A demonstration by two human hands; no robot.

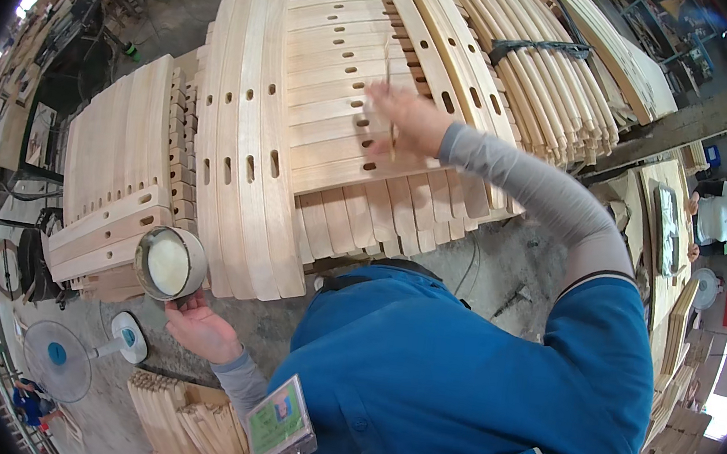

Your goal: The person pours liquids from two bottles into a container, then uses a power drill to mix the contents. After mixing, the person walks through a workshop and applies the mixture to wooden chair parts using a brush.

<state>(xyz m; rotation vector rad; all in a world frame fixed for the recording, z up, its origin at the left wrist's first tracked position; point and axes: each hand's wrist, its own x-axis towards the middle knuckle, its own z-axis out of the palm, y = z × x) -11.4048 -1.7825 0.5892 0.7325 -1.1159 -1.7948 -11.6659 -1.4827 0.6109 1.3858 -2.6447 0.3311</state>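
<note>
Thin stick (391,106) being pinched in right hand (406,121), tip working at slot of curved wooden slats (338,127) stacked on pile. Left hand (198,325) cupping round tin of pale paste (169,264), hanging below pile's near edge. Progress: many slots showing bare; how many are coated, cannot tell.

I see a round tin of white glue (169,262), tilted toward me, and a thin stick (390,106) upright over slotted pale wooden slats (330,126).
</note>
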